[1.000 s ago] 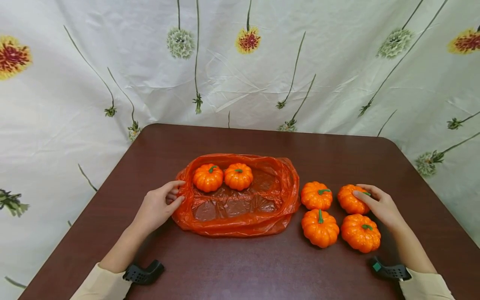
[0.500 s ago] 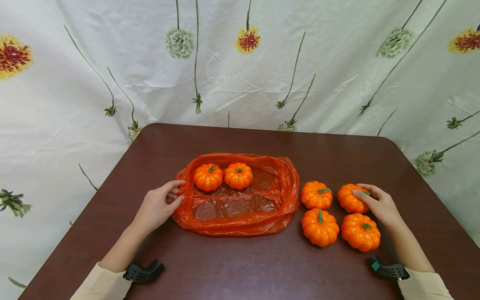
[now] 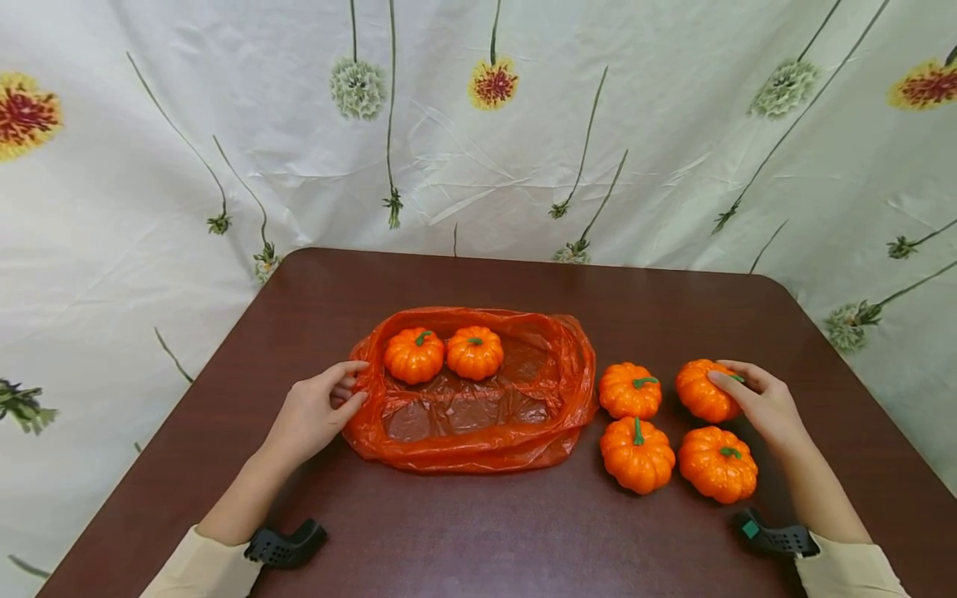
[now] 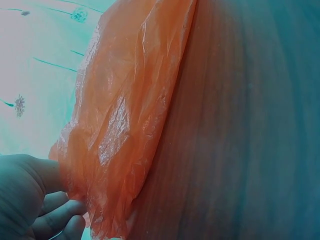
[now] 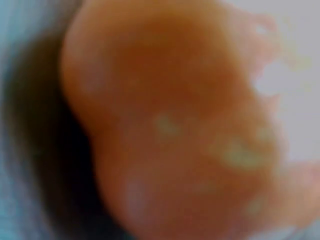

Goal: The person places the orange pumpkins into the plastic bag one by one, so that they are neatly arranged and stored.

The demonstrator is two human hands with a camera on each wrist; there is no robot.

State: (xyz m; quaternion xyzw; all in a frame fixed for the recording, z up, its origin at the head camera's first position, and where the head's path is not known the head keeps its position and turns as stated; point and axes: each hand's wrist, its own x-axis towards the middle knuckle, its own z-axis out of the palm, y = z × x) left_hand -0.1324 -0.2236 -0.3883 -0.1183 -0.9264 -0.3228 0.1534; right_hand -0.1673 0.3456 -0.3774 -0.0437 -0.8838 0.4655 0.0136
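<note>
An orange-red plastic bag [image 3: 478, 453] lies spread on the table with its mouth upward. Inside, toward the back left, sit two small pumpkins, a left one [image 3: 414, 355] and a right one [image 3: 474, 353]. My left hand [image 3: 317, 411] holds the bag's left rim; in the left wrist view, a finger goes behind the translucent plastic [image 4: 120, 115] while others curl beside it. At the right, my right hand [image 3: 766, 404] grips a pumpkin [image 3: 704, 390], thumb on top near the green stem and other fingers mostly hidden behind it. That pumpkin [image 5: 175, 100] fills the blurred right wrist view.
Three more pumpkins stand right of the bag: a back one [image 3: 630, 390], a front one [image 3: 637, 455] and one nearest my right wrist [image 3: 718, 465]. The brown table [image 3: 478, 531] ends at a flowered white cloth [image 3: 449, 124] behind.
My right hand and the pumpkin it grips have shifted slightly up and to the right, away from the neighbouring pumpkins. The left hand and bag stay where they were.
</note>
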